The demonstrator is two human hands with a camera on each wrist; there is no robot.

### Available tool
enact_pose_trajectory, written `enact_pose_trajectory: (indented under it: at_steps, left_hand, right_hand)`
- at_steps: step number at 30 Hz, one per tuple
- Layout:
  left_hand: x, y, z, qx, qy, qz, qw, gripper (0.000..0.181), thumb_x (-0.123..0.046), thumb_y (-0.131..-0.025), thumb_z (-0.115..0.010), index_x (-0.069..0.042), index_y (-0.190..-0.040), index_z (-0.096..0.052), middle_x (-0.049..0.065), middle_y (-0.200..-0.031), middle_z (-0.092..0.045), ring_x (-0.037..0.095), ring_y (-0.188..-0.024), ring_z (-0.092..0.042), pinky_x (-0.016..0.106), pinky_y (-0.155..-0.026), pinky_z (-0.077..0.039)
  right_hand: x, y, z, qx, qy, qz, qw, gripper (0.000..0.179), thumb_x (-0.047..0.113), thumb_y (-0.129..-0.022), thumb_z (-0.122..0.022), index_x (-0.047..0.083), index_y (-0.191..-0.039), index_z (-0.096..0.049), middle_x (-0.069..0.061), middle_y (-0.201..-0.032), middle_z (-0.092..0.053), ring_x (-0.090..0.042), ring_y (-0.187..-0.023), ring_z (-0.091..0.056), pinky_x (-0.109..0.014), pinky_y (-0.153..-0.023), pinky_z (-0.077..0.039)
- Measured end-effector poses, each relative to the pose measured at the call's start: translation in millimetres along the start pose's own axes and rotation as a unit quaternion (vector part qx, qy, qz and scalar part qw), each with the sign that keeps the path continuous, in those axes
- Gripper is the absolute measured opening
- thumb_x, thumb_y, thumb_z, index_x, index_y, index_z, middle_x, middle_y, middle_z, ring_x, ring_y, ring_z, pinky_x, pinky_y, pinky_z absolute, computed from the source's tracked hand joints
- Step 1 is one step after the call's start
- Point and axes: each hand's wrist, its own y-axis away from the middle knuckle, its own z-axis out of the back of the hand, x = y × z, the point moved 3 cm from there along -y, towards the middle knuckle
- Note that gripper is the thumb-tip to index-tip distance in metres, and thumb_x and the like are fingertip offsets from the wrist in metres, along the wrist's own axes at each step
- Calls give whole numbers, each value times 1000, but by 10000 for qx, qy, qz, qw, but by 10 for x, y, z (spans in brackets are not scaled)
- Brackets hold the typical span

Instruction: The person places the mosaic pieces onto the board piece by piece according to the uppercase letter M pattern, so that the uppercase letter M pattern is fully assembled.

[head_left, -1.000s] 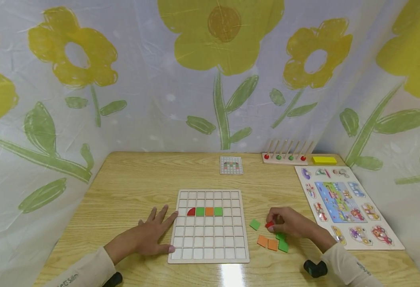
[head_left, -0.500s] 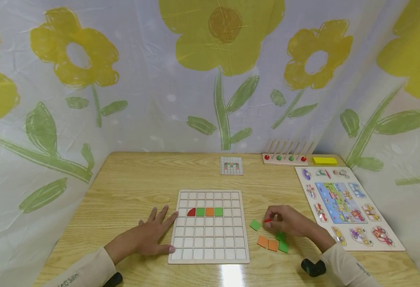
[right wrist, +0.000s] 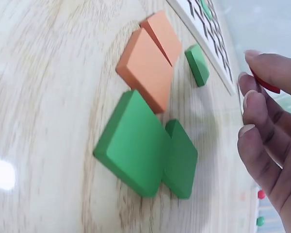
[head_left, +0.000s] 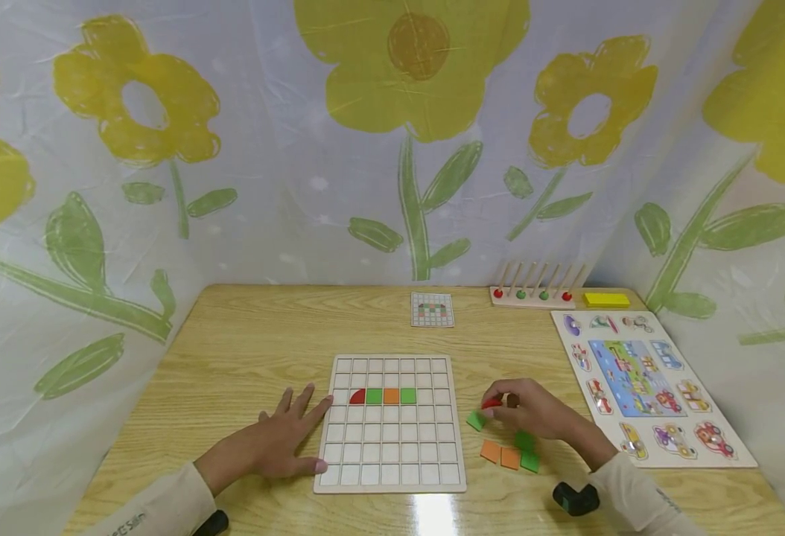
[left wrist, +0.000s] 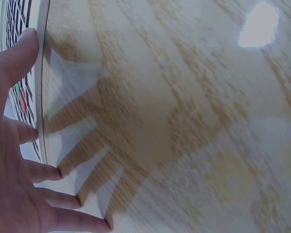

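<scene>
A white grid board (head_left: 390, 455) lies on the table, its third row holding a red quarter-round tile (head_left: 358, 397), a green, an orange (head_left: 391, 396) and another green tile. My left hand (head_left: 284, 438) is spread flat at the board's left side, with thumb and a fingertip touching its edge. In the right wrist view a red tile (right wrist: 266, 83) shows between thumb and fingers of my right hand (head_left: 532, 408), which pinches it just above a loose green tile (head_left: 476, 422). Two orange tiles (right wrist: 148, 65) and two green tiles (right wrist: 133, 145) lie below that hand.
A small pattern card (head_left: 433, 310) lies beyond the board. At the back right stand a peg rack (head_left: 533, 298) with red and green beads and a yellow block (head_left: 606, 299). A vehicle puzzle board (head_left: 647, 387) covers the right side of the table.
My right hand has moved a little left and up with the red tile, from above the loose tiles toward the grid board. My left hand has stayed in place.
</scene>
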Motion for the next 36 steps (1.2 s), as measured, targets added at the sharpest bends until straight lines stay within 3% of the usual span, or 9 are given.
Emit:
enact_pose_trajectory:
  at_steps: [8, 16, 26, 31, 36]
  left_hand:
    - [2, 7, -1, 2, 19, 14, 10000, 104, -72, -87, -58, -13, -162, -17, 33, -163, -9, 68, -142, -11, 87, -90, -27]
    - [11, 6, -11, 25, 12, 60, 10000, 104, -73, -87, -58, -14, -162, -17, 32, -164, -10, 67, -143, -11, 87, -91, -27]
    - [4, 14, -6, 46, 20, 82, 10000, 104, -72, -87, -58, -14, -162, -17, 31, -164, -9, 66, -143, -10, 87, -91, -27]
    - [-3, 12, -3, 64, 21, 93, 9999, 103, -72, -87, -58, -14, -162, -17, 31, -164, -9, 66, -143, -10, 87, -91, -27]
    - [-16, 10, 7, 50, -9, 79, 10000, 104, -72, -87, -58, -14, -162, -17, 32, -164, -9, 66, -143, -11, 87, -91, -27]
  right_hand:
    - [39, -70, -48, 20, -220, -157, 9996, 21, 23, -100, -63, 8, -111, -74, -7, -99, -75, -8, -71, -63, -25, -61, -53]
    - [82, -127, -86, -86, -219, -100, 9997, 22, 15, -99, -65, 2, -114, -74, -13, -102, -75, -6, -60, -58, -24, -54, -51]
    - [113, -153, -112, -42, -191, -86, 9998, 28, 11, -98, -65, 0, -123, -70, -14, -109, -73, -7, -71, -63, -23, -59, -51]
    - [125, -194, -134, -18, -319, 10, 9995, 28, 12, -101, -60, -1, -124, -69, -16, -108, -72, -4, -63, -57, -22, -55, -49]
    - [137, -237, -157, 36, -415, -202, 9989, 25, 11, -101, -61, 4, -123, -69, -17, -107, -70, -3, -55, -52, -22, -50, -46]
